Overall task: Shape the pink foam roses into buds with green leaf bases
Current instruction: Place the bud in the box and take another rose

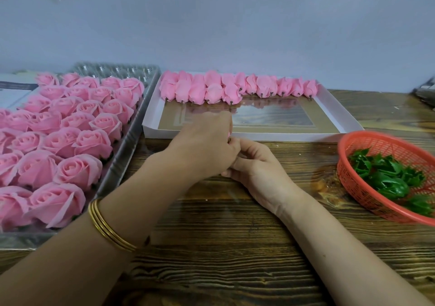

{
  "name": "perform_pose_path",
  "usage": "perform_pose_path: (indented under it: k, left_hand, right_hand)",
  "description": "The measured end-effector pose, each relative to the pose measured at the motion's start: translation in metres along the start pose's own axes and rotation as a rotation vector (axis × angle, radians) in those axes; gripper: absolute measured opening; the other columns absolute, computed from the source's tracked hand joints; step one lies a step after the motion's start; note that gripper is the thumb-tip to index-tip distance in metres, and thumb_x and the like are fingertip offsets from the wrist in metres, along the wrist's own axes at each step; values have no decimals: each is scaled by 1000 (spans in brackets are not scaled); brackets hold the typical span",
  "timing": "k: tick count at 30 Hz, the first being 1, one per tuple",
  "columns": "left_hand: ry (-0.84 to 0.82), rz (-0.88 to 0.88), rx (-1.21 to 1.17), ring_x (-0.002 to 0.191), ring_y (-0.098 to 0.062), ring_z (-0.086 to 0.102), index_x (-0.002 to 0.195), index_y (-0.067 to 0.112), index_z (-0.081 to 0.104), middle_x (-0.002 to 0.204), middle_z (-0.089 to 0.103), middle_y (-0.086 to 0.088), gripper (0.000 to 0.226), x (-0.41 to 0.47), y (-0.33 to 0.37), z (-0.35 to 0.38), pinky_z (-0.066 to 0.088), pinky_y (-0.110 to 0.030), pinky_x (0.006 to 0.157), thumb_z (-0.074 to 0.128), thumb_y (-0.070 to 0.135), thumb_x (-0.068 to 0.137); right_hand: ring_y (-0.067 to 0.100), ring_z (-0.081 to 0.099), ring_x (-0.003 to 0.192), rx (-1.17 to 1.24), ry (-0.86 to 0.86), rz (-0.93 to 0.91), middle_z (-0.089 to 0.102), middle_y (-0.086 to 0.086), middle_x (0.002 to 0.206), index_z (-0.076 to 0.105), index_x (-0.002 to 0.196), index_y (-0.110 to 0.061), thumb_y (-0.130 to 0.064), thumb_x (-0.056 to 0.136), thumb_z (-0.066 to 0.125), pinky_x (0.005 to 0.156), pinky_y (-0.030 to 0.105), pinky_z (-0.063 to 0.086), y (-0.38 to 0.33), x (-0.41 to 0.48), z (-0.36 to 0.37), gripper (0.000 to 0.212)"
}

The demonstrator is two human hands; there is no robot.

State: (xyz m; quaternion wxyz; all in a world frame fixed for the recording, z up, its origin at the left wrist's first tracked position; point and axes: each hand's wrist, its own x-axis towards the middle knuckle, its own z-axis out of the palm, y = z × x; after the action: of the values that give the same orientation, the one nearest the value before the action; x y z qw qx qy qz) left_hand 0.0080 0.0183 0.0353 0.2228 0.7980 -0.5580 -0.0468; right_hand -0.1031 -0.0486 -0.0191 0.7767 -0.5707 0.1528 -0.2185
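Left hand (204,150) fingers curling round rose (229,138), mostly hidden; right hand (256,166) fingers curling alongside, grasp unclear. Foam seeming light, crushable: base looking safest for gripping. Leaves (386,178) sitting at 3 o'clock.

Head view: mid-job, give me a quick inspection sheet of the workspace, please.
Surface: wooden table, dark grain, a few pale flecks.
Job's things: open pink roses fill a clear tray at left; shaped buds line the far end of a white box; green leaf bases lie in a red basket at right.
Clutter: dark object cut off at the right edge; white sheet at far left.
Hands: left hand grips a pink foam piece, mostly hidden; right hand curled against it, its hold hidden. Gold bangles on the left wrist.
Cables: nothing seen.
Surroundings: plain pale wall behind the table.
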Motion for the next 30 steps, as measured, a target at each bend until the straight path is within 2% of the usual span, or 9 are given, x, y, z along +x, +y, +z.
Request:
perform_pose_path:
  k: [6, 10, 14, 16, 19, 22, 25, 28, 30]
  left_hand:
    - [-86, 1, 20, 89, -17, 43, 98, 17, 52, 89, 45, 5, 15, 7, -3, -2, 28, -30, 63, 53, 31, 94]
    - [-96, 19, -6, 91, -17, 46, 93, 23, 50, 93, 48, 5, 8, 10, -5, -3, 25, -27, 66, 56, 28, 90]
    - [-105, 39, 0, 92, -16, 45, 95, 27, 47, 103, 52, 2, 9, 12, -8, -3, 27, -27, 72, 55, 29, 91]
    - [-102, 39, 21, 90, -15, 45, 92, 27, 48, 96, 52, 5, 7, 14, -9, -4, 27, -27, 70, 54, 30, 92]
    - [-116, 39, 19, 79, -11, 44, 87, 26, 49, 77, 45, 15, 10, 16, -9, -8, 28, -23, 58, 56, 32, 92]
    - [-164, 42, 8, 69, -2, 42, 83, 27, 51, 75, 45, 16, 14, 17, -10, -11, 25, -15, 55, 59, 36, 89]
    - [-211, 24, -7, 70, -1, 43, 75, 31, 48, 76, 47, 15, 19, 19, -14, -15, 28, -14, 56, 60, 30, 89]
    - [-220, -9, -32, 70, -3, 48, 81, 28, 54, 73, 52, 14, 11, 21, -21, -25, 34, -23, 61, 61, 28, 89]
    - [-178, -34, -26, 66, 1, 47, 88, 25, 56, 72, 50, 15, 7, 23, -28, -36, 34, -21, 59, 61, 28, 91]
  right_hand:
    - [9, 62, 73, 35, 7, -20, 68, 0, 76, 74, 78, -16, 11, 91, 51, 66, 16, 51, 1, 1, 2, 38]
    - [14, 58, 73, 66, 54, -32, 64, 6, 77, 65, 94, -5, 11, 89, 54, 68, 18, 49, 0, 2, 7, 20]
    - [14, 67, 67, 181, 153, -23, 67, 6, 74, 55, 104, -4, 14, 87, 55, 65, 22, 55, -1, 4, 8, 24]
    - [14, 67, 68, 190, 174, -35, 67, 7, 75, 53, 104, -3, 12, 86, 58, 64, 23, 55, -2, 3, 8, 23]
    - [10, 66, 67, 175, 187, -44, 66, 3, 72, 52, 104, -4, 9, 86, 61, 63, 20, 54, -1, 2, 9, 24]
    - [8, 65, 68, 140, 185, -48, 67, -2, 69, 52, 98, -8, 8, 85, 62, 62, 18, 53, 1, 2, 9, 23]
    - [11, 64, 73, 65, 188, -35, 66, 5, 80, 54, 101, -9, 5, 82, 67, 64, 20, 51, 2, 2, 9, 28]
    - [12, 63, 75, 28, 193, 13, 64, 9, 88, 54, 110, -6, 6, 80, 70, 67, 24, 51, 1, 2, 9, 36]
    - [12, 62, 77, 4, 196, 34, 65, 8, 91, 56, 108, -9, 7, 80, 70, 69, 24, 51, -1, 2, 8, 35]
